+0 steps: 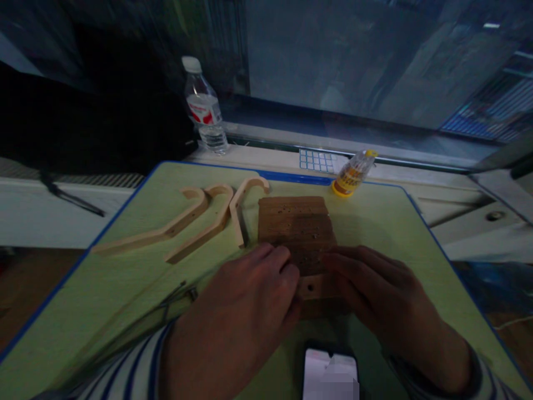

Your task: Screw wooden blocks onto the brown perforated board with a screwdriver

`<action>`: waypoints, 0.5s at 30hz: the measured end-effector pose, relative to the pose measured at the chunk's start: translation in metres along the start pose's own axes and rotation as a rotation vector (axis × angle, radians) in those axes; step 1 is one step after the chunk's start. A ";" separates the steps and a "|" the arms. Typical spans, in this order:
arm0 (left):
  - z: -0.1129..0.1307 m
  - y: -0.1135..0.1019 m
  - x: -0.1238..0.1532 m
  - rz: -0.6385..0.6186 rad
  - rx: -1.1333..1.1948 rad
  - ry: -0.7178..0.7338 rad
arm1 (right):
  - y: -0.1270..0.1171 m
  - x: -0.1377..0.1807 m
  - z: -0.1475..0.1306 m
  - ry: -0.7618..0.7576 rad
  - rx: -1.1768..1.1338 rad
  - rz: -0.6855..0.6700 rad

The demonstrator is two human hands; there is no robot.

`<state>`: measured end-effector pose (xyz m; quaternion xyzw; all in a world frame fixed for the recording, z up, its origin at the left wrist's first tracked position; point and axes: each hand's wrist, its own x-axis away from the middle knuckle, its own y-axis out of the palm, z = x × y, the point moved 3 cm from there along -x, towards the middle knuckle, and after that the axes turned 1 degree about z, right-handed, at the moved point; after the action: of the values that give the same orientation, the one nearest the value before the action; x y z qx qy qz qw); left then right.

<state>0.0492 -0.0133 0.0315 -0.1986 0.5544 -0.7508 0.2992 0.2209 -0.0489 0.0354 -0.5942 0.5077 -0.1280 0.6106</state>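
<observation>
The left hand's (245, 303) fingers are curled, the right hand's (385, 294) pressed together; any pinch, I cannot tell. Between them, near both, the strip (321, 287) runs left-right over the board (293, 219).

There are three hooks (217, 226), two bottles (204, 111), one board (293, 222), one strip (320, 287), one phone (327, 378).

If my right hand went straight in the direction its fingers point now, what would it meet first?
Most likely the brown wooden board, which the right hand overlaps in this view; depth and contact are hard to judge.
</observation>
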 end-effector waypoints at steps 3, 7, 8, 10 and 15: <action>0.001 0.000 -0.001 0.008 -0.005 0.012 | 0.000 -0.001 0.002 0.005 0.004 0.017; 0.002 -0.001 0.000 -0.002 -0.014 0.003 | 0.001 0.001 0.005 0.022 0.004 0.022; 0.002 -0.001 0.001 0.001 -0.010 -0.002 | 0.002 0.002 0.005 0.026 0.004 0.023; 0.001 -0.002 0.001 0.004 0.011 -0.010 | 0.002 0.003 0.004 0.030 0.000 0.033; -0.004 -0.002 0.002 -0.013 0.029 0.005 | 0.004 0.004 0.002 0.040 -0.042 0.024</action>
<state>0.0448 -0.0108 0.0324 -0.1958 0.5431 -0.7611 0.2958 0.2228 -0.0502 0.0298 -0.5979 0.5297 -0.1219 0.5891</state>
